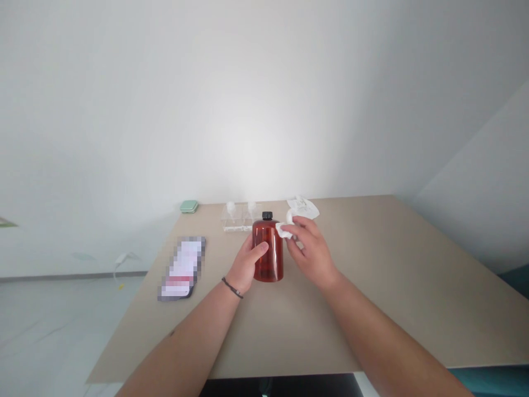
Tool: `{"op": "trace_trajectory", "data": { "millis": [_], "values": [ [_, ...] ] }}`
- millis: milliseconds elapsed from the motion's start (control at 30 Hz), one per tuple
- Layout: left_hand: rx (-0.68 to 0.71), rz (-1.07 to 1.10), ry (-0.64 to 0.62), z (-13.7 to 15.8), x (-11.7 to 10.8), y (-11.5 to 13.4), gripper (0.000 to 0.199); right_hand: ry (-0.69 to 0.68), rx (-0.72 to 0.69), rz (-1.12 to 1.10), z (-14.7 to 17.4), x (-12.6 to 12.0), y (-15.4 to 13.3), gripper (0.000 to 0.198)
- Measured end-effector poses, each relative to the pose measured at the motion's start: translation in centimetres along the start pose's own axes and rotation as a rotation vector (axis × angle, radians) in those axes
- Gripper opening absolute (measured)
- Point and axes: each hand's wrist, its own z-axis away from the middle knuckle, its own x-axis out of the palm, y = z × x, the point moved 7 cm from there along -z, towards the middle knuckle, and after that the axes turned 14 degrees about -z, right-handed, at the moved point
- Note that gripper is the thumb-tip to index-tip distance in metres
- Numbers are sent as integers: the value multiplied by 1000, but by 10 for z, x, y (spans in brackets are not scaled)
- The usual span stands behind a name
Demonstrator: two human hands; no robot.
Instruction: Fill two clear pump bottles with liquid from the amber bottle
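An amber-brown bottle with a black screw cap stands upright in front of me, and my left hand is wrapped round its left side, thumb across the front. On the other side, my right hand pinches a crumpled white tissue between thumb and fingers. The tissue touches the bottle's upper right shoulder, or lies very close to it. A dark cord bracelet circles my left wrist. The bottle's back and some of my left fingers are hidden.
Behind the bottle stands a clear plastic rack with two white-topped items. White crumpled paper lies at the back, against the wall. A small green case sits at the back left corner. A blurred-out phone lies on the beige table.
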Motion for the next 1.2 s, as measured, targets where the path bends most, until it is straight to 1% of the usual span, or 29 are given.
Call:
{"op": "trace_trajectory", "data": {
  "millis": [100, 167, 200, 300, 367, 500, 600, 700, 767, 900, 1033, 1133, 1200],
  "values": [
    [17, 69, -14, 0, 4, 1, 55, -140, -60, -71, 9, 23, -17, 43],
    [57, 41, 15, 0, 3, 6, 54, -198, -65, -102, 13, 33, -21, 52],
    [88, -2, 38, 1, 1, 10, 53, -206, -63, -118, 14, 35, -22, 55],
    [185, -200, 104, 4, -1, 23, 53, -173, -44, -163, 16, 36, -20, 57],
    [215, -333, 121, 6, -1, 30, 56, -120, -24, -180, 15, 33, -18, 57],
    [197, -519, 110, 9, 1, 33, 61, -22, 35, -209, 11, 26, -12, 49],
    [194, -545, 78, 9, 2, 31, 62, 11, 91, -238, 8, 22, -8, 45],
    [206, -459, 28, 9, 4, 28, 63, 28, 145, -301, 8, 19, -6, 44],
    [183, -334, -31, 9, 5, 25, 64, 36, 196, -370, 9, 18, -2, 44],
    [17, -49, -166, 12, 12, 13, 67, 50, 345, -592, 15, 23, 8, 48],
    [-127, 161, -301, 18, 18, 8, 69, 50, 455, -847, 19, 34, 10, 51],
    [-232, 267, -404, 22, 19, 0, 71, -4, 512, -1006, 22, 44, 6, 54],
    [-289, 278, -470, 23, 17, -6, 74, -56, 549, -1080, 23, 50, 4, 57]
  ]
}}
